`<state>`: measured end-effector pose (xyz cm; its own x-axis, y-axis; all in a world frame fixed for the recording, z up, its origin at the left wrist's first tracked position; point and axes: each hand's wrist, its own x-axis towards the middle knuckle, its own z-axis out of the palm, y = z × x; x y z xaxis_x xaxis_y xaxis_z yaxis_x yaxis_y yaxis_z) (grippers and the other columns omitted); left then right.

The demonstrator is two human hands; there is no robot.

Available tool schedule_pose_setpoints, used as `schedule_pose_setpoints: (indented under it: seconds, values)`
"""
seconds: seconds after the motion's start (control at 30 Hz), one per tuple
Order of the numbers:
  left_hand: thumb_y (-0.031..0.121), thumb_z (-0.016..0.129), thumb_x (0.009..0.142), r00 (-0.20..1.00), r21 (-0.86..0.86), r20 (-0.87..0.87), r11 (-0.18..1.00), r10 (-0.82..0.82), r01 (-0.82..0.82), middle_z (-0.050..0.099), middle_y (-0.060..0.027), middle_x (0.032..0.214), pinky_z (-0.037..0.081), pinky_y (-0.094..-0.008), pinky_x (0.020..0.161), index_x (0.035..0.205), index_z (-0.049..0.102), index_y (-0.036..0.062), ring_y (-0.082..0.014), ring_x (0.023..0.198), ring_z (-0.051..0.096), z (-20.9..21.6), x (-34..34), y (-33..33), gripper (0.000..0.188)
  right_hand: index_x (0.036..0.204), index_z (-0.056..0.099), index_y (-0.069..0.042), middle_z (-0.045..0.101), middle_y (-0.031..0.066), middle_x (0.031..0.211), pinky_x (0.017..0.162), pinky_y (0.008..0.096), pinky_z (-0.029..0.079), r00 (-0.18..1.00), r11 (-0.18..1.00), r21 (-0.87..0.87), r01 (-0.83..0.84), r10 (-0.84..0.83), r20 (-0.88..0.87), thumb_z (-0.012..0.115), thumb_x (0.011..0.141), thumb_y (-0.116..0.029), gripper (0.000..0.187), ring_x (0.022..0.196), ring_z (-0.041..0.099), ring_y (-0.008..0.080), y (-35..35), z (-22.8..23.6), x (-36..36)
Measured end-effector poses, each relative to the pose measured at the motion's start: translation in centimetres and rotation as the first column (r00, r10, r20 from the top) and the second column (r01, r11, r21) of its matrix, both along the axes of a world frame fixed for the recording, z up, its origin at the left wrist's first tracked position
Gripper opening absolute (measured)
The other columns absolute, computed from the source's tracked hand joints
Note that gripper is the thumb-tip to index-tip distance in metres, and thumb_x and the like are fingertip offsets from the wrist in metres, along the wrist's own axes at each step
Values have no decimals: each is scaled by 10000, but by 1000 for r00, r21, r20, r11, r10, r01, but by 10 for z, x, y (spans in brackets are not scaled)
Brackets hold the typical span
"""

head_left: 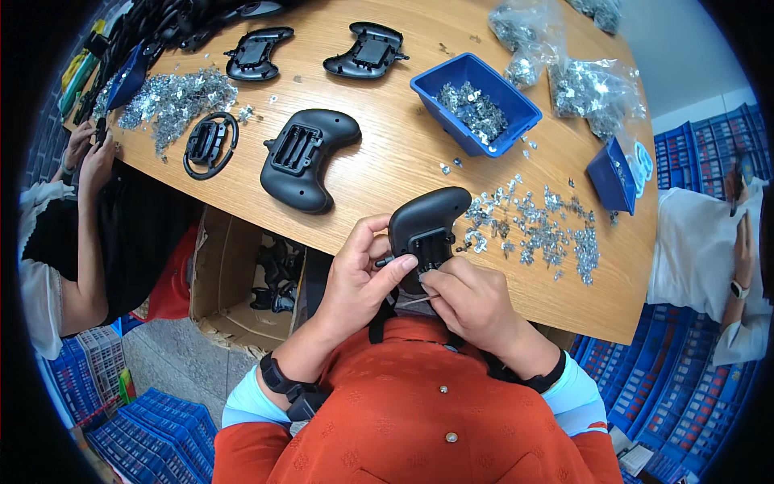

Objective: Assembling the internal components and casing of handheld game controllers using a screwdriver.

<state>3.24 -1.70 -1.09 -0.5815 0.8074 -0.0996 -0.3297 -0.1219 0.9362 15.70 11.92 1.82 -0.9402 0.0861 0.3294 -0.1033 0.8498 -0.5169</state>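
My left hand (pixel 367 270) is closed around a black game controller shell (pixel 431 211), thumb on its near edge. The shell is tilted up at the table's front edge, with its open battery compartment facing me. Against the lower end of that compartment, my right hand (pixel 469 297) is pinched, and a thin metal tool (pixel 419 301) juts out below its fingers. The tip of the tool is hidden. Just right of the shell, small shiny metal contact pieces (pixel 536 222) lie scattered. A second controller shell (pixel 310 160) rests on the table to the left, battery slots up.
A blue bin (pixel 508 133) of metal pieces stands at the back, with bagged pieces (pixel 592 89) beyond. Further shells (pixel 367 52) and a small wheel-shaped part (pixel 210 145) lie left. A cardboard box (pixel 234 298) sits below the edge. Co-workers (pixel 89 169) sit on both sides.
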Motion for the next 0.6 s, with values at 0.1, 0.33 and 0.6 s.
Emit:
schedule_pose_setpoints:
  seconds: [0.1, 0.33, 0.6]
  values:
    - [34, 607, 911, 999, -30, -31, 999, -18, 17, 674, -112, 1027, 496, -226, 758, 1279, 383, -7, -86, 903, 611, 1, 0, -1, 432, 929, 598, -48, 509, 66, 755, 488, 331, 461, 999, 997, 73, -8, 4, 50, 699, 675, -22, 275, 554, 572, 209, -2, 8, -1]
    - [57, 604, 919, 996, -89, -85, 996, -37, 29, 683, -99, 987, 484, -203, 703, 1288, 371, 5, -62, 853, 603, 0, -1, 0, 439, 921, 610, -49, 530, 71, 770, 487, 318, 467, 998, 998, -9, 64, -64, -26, 697, 677, -14, 261, 574, 588, 202, 3, 0, 3]
    - [53, 608, 910, 995, -90, -101, 996, -22, 13, 666, -97, 1035, 492, -198, 639, 1277, 369, 13, -80, 834, 615, -1, 0, 2, 440, 938, 662, -34, 562, 68, 719, 474, 323, 457, 997, 999, -20, 42, -43, -67, 716, 703, 24, 248, 563, 582, 206, 4, -3, 5]
